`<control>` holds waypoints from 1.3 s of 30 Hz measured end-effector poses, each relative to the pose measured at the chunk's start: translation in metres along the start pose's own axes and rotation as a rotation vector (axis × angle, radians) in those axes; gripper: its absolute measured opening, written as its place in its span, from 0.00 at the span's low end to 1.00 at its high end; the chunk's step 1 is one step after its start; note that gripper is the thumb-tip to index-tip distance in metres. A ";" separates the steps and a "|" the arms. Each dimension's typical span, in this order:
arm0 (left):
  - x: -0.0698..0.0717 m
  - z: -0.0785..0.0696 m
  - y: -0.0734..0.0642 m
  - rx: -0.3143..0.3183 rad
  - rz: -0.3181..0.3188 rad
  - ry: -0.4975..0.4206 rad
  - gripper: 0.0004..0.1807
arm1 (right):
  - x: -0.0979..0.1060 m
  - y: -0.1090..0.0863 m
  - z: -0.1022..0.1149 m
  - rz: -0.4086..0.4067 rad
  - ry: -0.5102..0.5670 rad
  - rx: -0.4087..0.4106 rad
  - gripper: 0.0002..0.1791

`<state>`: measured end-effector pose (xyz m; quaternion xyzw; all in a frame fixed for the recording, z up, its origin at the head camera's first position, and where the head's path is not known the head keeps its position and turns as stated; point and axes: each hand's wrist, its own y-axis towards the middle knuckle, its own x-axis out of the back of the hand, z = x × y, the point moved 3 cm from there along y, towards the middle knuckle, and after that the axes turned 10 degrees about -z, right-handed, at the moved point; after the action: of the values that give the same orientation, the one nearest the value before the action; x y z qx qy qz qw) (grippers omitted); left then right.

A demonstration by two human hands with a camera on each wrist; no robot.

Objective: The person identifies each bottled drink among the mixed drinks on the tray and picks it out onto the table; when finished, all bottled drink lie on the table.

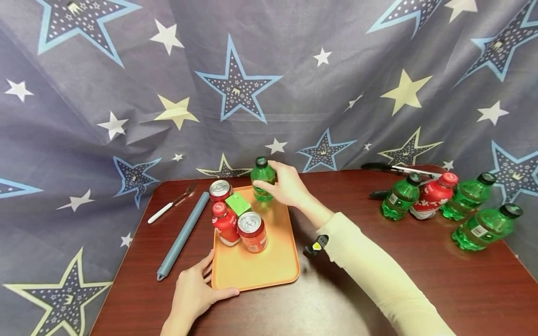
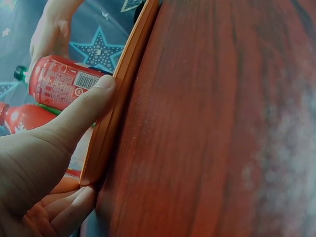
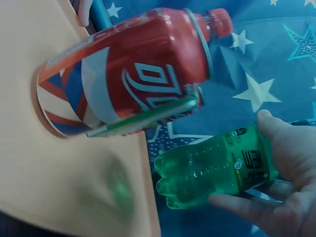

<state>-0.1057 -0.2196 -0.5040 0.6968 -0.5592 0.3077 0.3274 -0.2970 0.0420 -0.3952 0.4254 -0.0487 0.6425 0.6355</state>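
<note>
An orange tray (image 1: 256,270) lies on the dark wooden table (image 1: 378,289). My left hand (image 1: 193,291) holds its near left corner, the thumb (image 2: 74,118) pressed on the rim (image 2: 123,84). On the tray stand a red can (image 1: 252,232), a red bottle (image 1: 224,224) and a green carton (image 1: 237,204), with a second red can (image 1: 220,190) at its far left corner. My right hand (image 1: 282,185) grips a green bottle (image 1: 263,179) upright at the far right corner. In the right wrist view the bottle's base (image 3: 173,187) is just beyond the tray edge (image 3: 143,163); contact cannot be told.
A grey-blue rod (image 1: 182,235) and a fork (image 1: 170,205) lie left of the tray. Several green and red bottles (image 1: 433,200) lie at the table's right side, with tongs (image 1: 395,169) behind them. A star-patterned cloth (image 1: 235,88) hangs behind the table.
</note>
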 end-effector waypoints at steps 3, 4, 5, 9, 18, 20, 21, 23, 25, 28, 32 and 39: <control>0.001 -0.001 -0.001 -0.005 -0.003 0.001 0.74 | 0.013 -0.002 -0.002 -0.007 -0.001 -0.011 0.23; 0.001 -0.001 -0.001 -0.004 -0.001 0.003 0.74 | 0.018 -0.003 -0.002 -0.011 0.000 -0.011 0.23; 0.001 -0.001 -0.001 -0.003 -0.001 0.005 0.74 | 0.023 -0.003 -0.002 -0.017 -0.001 -0.006 0.23; 0.002 0.000 -0.001 0.009 0.000 0.000 0.74 | 0.041 -0.005 -0.003 -0.038 -0.008 0.021 0.25; 0.001 0.001 -0.001 0.021 0.002 0.011 0.74 | 0.076 -0.010 -0.007 -0.100 -0.076 0.059 0.24; 0.002 0.001 -0.001 0.015 0.000 0.008 0.73 | 0.081 -0.013 -0.009 -0.109 -0.077 0.061 0.23; 0.002 0.000 -0.001 0.014 -0.001 0.007 0.73 | 0.083 -0.014 -0.011 -0.113 -0.079 0.060 0.23; 0.003 -0.001 -0.002 0.009 -0.002 0.001 0.73 | 0.088 -0.016 -0.013 -0.118 -0.077 0.057 0.22; 0.003 -0.002 -0.002 0.008 -0.003 -0.003 0.73 | 0.092 -0.018 -0.014 -0.121 -0.080 0.054 0.22; 0.004 -0.003 -0.003 0.016 0.000 -0.002 0.73 | 0.097 -0.021 -0.017 -0.128 -0.092 0.056 0.22; 0.004 -0.003 -0.003 0.019 0.001 0.000 0.73 | 0.104 -0.024 -0.019 -0.138 -0.098 0.061 0.21; 0.003 -0.002 -0.002 0.019 0.003 0.002 0.73 | 0.117 -0.027 -0.022 -0.141 -0.109 0.043 0.22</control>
<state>-0.1029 -0.2192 -0.5002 0.6987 -0.5567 0.3142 0.3211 -0.2641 0.1508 -0.3509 0.4756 -0.0395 0.5729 0.6663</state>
